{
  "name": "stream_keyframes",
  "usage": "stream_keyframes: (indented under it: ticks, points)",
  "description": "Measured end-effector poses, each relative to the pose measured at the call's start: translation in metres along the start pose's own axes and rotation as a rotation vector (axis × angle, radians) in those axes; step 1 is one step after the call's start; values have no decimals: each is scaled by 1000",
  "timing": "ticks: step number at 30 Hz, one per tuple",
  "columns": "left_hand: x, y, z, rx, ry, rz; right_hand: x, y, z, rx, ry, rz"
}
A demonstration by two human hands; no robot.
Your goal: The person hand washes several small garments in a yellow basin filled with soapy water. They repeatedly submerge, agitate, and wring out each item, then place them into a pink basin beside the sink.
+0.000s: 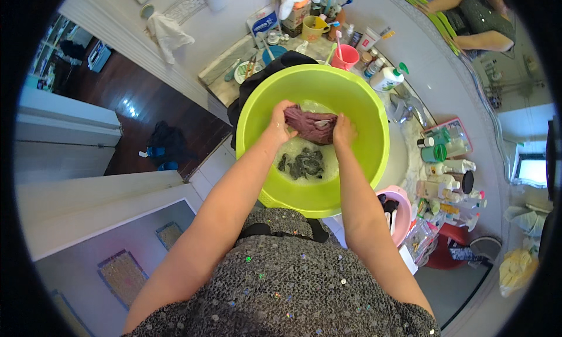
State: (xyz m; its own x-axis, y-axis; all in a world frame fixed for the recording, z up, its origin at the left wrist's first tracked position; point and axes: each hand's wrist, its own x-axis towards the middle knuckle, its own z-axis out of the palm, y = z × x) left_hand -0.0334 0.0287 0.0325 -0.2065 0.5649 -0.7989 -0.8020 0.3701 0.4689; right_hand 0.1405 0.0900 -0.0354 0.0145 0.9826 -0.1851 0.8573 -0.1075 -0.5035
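Observation:
Between my two hands is a bunched purple-brown cloth (311,125), wet-looking and creased. My left hand (282,122) grips its left end, and my right hand (344,130) grips the right end, its fingers partly hidden behind the cloth. Both hands are inside a large lime-green plastic basin (292,201), above its bottom. Foamy water (287,175) covers the basin floor. A dark grey cloth (305,163) lies crumpled in the suds, nearer to me than the purple-brown one.
Black fabric (246,91) drapes behind the basin's left rim. A pump bottle (387,78), a pink cup (345,57) and a chrome faucet (406,108) border it on the far right. A pink bowl (401,223) with items inside stands by my right forearm. Bottles (439,181) crowd the counter's right.

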Motion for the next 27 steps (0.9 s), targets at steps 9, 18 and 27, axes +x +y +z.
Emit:
stream_keyframes:
  ticks: [9,18,27]
  points:
    - [32,-21,-27,-283,-209,-175,-24,-10,7,-147,-154,-264]
    - [41,-31,-32,-231,-250,-112,-86,-64,-15,471,-383,-396]
    - [43,-63,-26,-179,-741,-61,-95,-98,-22,301,9,-509]
